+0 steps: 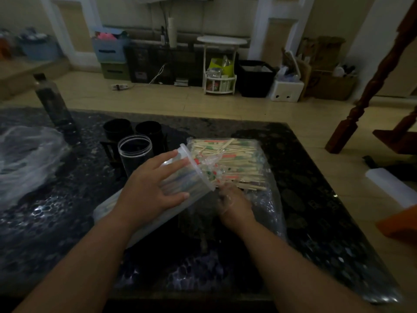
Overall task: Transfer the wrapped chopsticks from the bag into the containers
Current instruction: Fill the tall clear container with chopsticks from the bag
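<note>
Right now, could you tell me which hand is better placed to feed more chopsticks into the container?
The right hand: it sits at the near ends of the chopsticks in the bag, while the left hand holds the tilted container, mouth toward them.

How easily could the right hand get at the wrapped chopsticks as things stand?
Probably yes, easily: the right hand sits at the near ends of the wrapped chopsticks, apparently inside the bag, with nothing between them.
</note>
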Demonstrator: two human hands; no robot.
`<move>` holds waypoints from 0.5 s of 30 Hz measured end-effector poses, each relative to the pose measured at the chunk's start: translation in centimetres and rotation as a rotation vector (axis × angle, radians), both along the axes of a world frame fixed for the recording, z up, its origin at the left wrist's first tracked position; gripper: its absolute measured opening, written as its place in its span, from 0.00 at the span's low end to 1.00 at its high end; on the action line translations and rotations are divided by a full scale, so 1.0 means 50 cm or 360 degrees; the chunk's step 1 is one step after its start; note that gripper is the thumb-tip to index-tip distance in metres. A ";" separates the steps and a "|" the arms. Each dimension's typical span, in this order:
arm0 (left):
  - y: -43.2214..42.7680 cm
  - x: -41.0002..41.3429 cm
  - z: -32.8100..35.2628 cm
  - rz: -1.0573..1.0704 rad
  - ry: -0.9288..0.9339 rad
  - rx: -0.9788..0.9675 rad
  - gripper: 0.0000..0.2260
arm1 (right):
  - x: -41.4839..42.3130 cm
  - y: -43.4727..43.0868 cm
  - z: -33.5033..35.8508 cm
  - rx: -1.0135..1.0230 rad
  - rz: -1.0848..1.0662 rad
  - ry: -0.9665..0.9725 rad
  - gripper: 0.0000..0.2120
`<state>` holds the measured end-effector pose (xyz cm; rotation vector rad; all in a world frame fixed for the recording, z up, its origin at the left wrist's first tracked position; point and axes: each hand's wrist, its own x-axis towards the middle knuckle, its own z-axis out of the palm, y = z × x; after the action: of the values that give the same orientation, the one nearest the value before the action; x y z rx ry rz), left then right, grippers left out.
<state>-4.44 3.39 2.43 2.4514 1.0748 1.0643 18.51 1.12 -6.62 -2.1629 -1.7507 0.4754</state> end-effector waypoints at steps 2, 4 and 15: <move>0.002 -0.002 -0.001 0.0003 0.0005 -0.0018 0.31 | 0.007 0.021 0.000 -0.0134 -0.0007 -0.0100 0.25; 0.004 -0.005 0.000 0.0001 0.0008 -0.0036 0.31 | 0.014 0.035 0.011 -0.0294 0.0000 -0.0249 0.28; 0.016 -0.011 -0.004 -0.0030 -0.0043 -0.0059 0.31 | 0.053 0.096 0.016 -0.0287 -0.0200 0.0288 0.23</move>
<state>-5.01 4.19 2.23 2.4070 1.0516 1.0593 21.16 5.93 -5.82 -2.2531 -1.5175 0.7962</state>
